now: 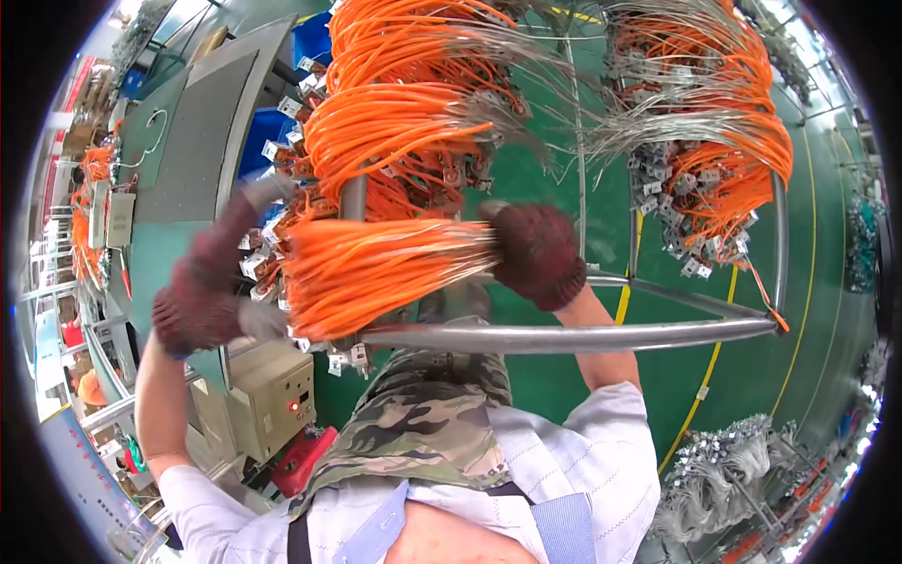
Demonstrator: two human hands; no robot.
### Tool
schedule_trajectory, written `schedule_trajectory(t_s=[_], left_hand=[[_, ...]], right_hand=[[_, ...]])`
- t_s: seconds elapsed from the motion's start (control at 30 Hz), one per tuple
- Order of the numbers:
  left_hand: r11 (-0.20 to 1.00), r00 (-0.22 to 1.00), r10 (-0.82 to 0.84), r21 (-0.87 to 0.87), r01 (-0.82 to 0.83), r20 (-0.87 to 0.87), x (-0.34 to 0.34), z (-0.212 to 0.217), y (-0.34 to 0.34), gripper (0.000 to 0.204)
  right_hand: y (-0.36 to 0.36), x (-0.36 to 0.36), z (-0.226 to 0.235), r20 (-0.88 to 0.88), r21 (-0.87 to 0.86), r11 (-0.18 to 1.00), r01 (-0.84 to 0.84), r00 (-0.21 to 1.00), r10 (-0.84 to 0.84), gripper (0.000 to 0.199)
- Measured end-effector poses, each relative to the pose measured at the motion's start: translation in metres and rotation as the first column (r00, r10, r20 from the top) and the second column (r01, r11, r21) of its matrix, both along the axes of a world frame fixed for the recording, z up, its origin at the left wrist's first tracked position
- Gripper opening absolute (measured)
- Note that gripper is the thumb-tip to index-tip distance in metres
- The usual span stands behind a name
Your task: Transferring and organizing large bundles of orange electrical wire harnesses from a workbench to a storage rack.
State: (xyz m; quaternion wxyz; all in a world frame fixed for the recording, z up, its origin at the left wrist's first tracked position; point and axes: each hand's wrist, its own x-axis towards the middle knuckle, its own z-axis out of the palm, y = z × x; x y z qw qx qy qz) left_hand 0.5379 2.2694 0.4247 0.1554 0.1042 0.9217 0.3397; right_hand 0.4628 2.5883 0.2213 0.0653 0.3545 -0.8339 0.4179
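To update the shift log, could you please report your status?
Right hand closed on orange cable bundle, right end. Left hand open, near bundle's left end. Metal rail on bundle's near side.

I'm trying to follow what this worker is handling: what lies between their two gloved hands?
In the head view, a bundle of orange cables lies between the left hand and the right hand, which grips one end.

The camera sits on the person's head and looks down. The white cloth shirt [587, 461] is very near, at the bottom. The left hand [202, 293] and right hand [537, 256], in dark red cloth gloves, come higher up. The smooth green floor [672, 371] is farther away. The view is wide and round.
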Motion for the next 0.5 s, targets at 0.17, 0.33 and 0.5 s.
schedule_trajectory(t_s=[0.17, 0.33, 0.5], left_hand=[[0.887, 0.928, -0.335, -0.387, 0.251, -0.165, -0.008, 0.018, 0.066, 0.12], [0.987, 0.94, 0.134, 0.046, -0.156, 0.315, 0.029, -0.001, 0.034, 0.084], [0.974, 0.958, 0.213, -0.038, -0.224, -0.193, 0.093, 0.002, 0.017, 0.11]], right_hand=[[-0.038, 0.01, 0.072, -0.499, 0.113, 0.976, -0.184, 0.839, 0.216, 0.033], [-0.1, 0.01, 0.086, -0.875, 0.094, 0.98, -0.175, 0.456, 0.165, 0.033], [-0.134, 0.026, 0.093, -0.965, 0.001, 0.981, -0.196, 0.258, 0.053, 0.032]])
